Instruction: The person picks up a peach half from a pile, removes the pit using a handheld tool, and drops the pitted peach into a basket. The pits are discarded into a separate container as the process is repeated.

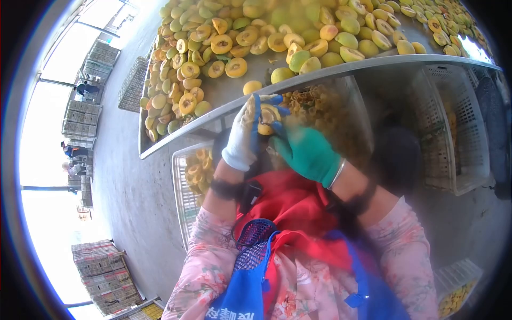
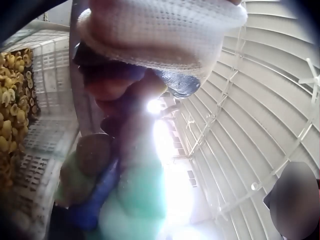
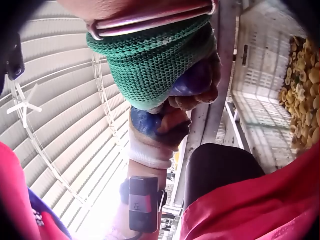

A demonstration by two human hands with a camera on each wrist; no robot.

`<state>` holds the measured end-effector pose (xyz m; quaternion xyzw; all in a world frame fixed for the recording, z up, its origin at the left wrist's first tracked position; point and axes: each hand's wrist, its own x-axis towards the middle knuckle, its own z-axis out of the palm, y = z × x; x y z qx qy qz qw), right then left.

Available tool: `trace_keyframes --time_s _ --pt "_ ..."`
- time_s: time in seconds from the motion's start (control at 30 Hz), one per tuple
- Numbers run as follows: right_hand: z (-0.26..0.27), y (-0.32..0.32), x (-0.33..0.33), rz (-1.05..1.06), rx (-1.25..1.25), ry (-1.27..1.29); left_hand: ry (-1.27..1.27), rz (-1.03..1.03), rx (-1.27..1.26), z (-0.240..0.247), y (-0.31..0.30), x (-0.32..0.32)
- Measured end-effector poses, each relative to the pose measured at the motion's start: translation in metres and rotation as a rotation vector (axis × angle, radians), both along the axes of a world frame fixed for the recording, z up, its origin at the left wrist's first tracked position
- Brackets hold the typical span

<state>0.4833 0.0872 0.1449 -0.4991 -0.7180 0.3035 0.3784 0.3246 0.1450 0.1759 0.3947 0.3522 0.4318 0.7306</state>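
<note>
In the head view my left hand (image 1: 244, 133), in a white glove with blue coating, grips a halved yellow peach (image 1: 266, 120) with its cut face and brownish hollow showing. Close against it from the right is my right hand (image 1: 310, 154), in a green glove. Its blue thumb lies at the lower edge of the peach half, and its other fingers are curled in the right wrist view. Whether a small tool sits inside that hand I cannot tell. Both hands are just below the metal rim (image 1: 213, 109) of a table heaped with whole and halved peaches (image 1: 234, 42).
Under the rim lies a heap of fruit pieces (image 1: 314, 104). A white crate (image 1: 184, 213) of peach halves stands on the left, and another crate (image 1: 464, 128) on the right. Stacked crates (image 1: 104, 274) and people (image 1: 74, 150) are farther off. A red apron (image 1: 290, 200) covers the lap.
</note>
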Motion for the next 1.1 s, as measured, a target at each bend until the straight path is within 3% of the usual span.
trace_keyframes --time_s 0.17,0.3,0.4,0.5,0.57,0.7,0.8,0.9,1.0,1.1 --pt "0.000 -0.001 -0.002 -0.029 0.033 0.001 -0.034 0.066 0.052 -0.004 -0.004 0.006" --pt "0.003 -0.003 -0.003 0.020 -0.053 0.077 0.088 0.142 0.102 -0.001 -0.008 0.008" --pt "0.000 -0.005 -0.006 0.085 -0.052 0.353 0.244 0.183 0.230 -0.001 -0.013 0.010" --pt "0.005 -0.007 -0.002 0.165 -0.234 0.455 0.356 0.226 0.368 -0.004 -0.015 0.010" --pt "0.002 -0.007 -0.002 0.177 -0.199 0.451 0.367 0.242 0.381 -0.006 -0.016 0.011" --pt "0.001 -0.004 0.001 0.144 -0.130 0.197 0.221 0.199 0.177 -0.012 -0.009 0.012" --pt "-0.002 -0.004 0.002 0.160 -0.036 0.385 0.165 0.152 0.094 -0.009 -0.011 0.011" --pt "0.027 -0.004 0.019 0.364 -0.734 0.611 0.259 0.191 0.207 -0.011 -0.015 0.011" --pt "0.030 -0.006 0.019 0.421 -0.892 0.818 0.434 0.302 0.515 -0.022 -0.010 0.017" --pt "0.029 -0.004 0.022 0.458 -0.971 0.940 0.373 0.261 0.511 -0.016 -0.012 0.018"
